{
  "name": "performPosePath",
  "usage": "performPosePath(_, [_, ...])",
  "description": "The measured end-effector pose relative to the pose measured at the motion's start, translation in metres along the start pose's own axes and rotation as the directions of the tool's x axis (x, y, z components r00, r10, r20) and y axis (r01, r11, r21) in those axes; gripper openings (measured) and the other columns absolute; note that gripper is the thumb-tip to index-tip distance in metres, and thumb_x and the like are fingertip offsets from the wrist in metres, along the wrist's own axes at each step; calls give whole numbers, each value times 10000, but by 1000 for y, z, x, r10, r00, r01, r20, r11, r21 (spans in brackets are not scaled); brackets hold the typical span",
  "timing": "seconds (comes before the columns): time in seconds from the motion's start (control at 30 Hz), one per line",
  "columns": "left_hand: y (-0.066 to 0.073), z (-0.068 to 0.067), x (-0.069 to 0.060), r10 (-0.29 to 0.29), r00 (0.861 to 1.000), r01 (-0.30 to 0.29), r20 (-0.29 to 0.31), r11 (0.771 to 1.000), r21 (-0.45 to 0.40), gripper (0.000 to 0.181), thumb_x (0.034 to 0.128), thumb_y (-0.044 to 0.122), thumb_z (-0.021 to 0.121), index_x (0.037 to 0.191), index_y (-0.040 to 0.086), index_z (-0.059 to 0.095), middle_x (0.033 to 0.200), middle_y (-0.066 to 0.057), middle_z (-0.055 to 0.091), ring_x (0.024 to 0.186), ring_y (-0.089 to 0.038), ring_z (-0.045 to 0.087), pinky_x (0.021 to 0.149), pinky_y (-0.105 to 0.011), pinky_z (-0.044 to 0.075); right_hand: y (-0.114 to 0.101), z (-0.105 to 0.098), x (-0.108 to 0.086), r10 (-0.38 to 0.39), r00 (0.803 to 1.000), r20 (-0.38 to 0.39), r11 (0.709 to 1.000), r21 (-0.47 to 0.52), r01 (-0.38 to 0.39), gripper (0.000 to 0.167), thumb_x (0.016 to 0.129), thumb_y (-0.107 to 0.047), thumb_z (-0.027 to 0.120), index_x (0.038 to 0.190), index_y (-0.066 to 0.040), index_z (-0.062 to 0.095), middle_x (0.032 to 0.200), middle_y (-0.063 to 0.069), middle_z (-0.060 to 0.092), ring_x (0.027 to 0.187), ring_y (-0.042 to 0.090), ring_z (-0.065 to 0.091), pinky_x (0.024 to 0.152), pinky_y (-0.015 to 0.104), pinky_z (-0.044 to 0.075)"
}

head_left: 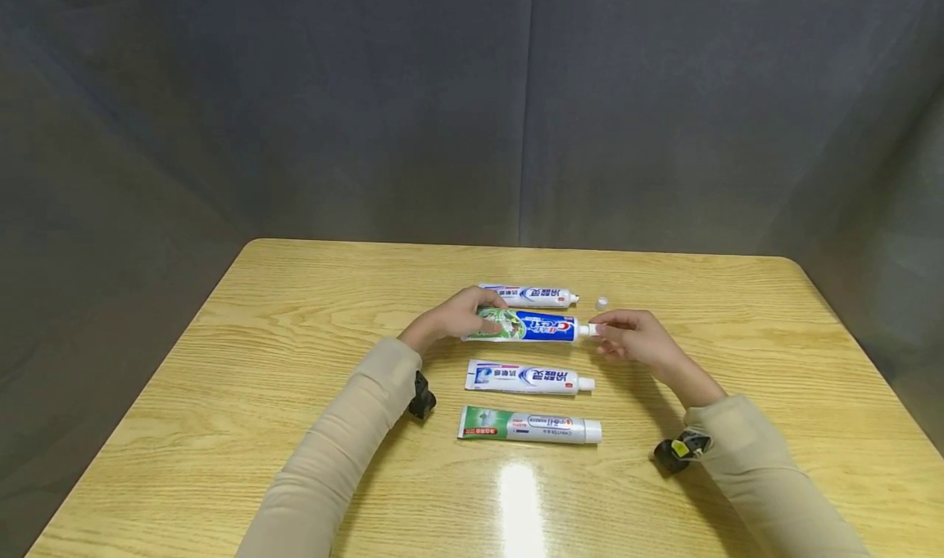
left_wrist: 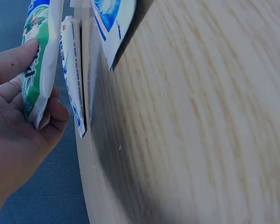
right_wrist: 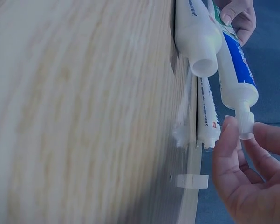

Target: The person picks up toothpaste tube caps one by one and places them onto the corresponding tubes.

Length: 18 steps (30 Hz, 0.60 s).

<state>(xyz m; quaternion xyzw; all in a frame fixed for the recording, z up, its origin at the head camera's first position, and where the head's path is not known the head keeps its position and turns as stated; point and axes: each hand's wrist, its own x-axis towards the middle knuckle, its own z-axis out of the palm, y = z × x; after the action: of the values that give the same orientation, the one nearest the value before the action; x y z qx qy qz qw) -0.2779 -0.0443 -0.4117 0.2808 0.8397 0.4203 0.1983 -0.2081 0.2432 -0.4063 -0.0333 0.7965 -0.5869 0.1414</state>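
Note:
My left hand holds the tail end of a blue, green and white Crest toothpaste tube, raised off the table. In the left wrist view the thumb lies over the green part of this tube, with the other fingers behind. At the tube's other end, my right hand pinches the small white toothpaste cap between thumb and fingertip. Part of the white neck shows between tube and cap. Just beyond lies a white-and-blue tube with a bare nozzle, and its side is partly hidden by my left hand.
A loose white cap lies on the wooden table, near the uncapped tube. Closer to me are a capped white-and-blue tube and a green-and-white capped tube. A dark cloth hangs behind the table.

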Motion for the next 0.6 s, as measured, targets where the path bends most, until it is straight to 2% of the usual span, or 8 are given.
performPosePath(0.4, [-3,1,1,-16,1000,15,-21,1000,-23,273,818,18,641,1088,2,600,1021,-75,599,930,-180,540,879,-331,418,-1,9,-1,-71,997,-43,997,-21,70,280,920,-23,495,1130,160,520,920,192,602,739,161,616,694,308,522])
performPosePath(0.6, [-1,0,-1,-38,999,37,-33,999,-21,280,816,20,645,1093,16,605,1061,-73,592,996,-194,522,933,-360,387,-4,12,0,-86,993,-76,996,-36,84,255,918,-5,492,1100,167,539,879,233,614,734,152,608,685,302,516])
